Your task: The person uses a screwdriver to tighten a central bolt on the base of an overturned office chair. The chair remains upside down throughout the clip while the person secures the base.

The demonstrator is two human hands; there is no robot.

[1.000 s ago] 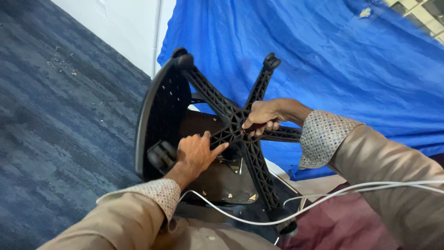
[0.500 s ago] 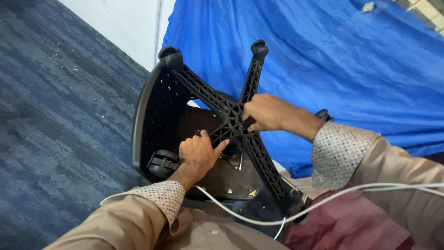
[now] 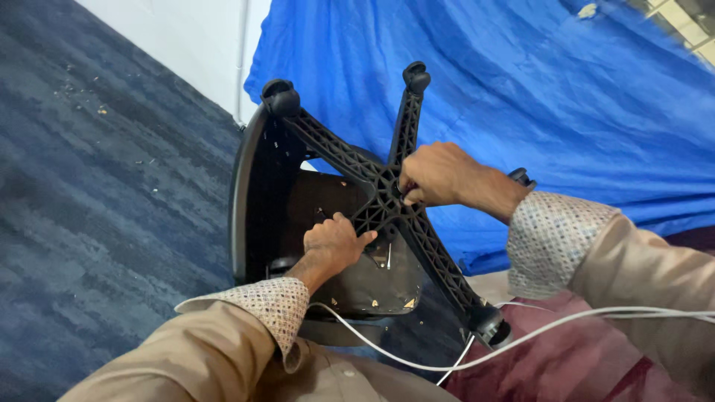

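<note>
Bright, even daylight, soft faint shadows, no glare, sharp focus throughout

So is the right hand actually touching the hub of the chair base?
Touching. The head view shows the right hand closed over the hub of the black star-shaped chair base, its fingers pressed against the ribbed plastic with no gap.

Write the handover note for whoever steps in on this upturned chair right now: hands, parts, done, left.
Left hand: resting on the underside of the chair, fingers against the hub of the star base, not closed on anything.
Right hand: gripping the hub from the far side.
Office chair: lying tipped on the blue-grey carpet, star base pointing up toward the camera, blue tarp behind it. Castor sockets at the arm ends look bare.
White cable runs across the lap, clear of the base.
Done: chair is tipped, both hands are at the hub.
Left: base is still seated on the chair.
</note>
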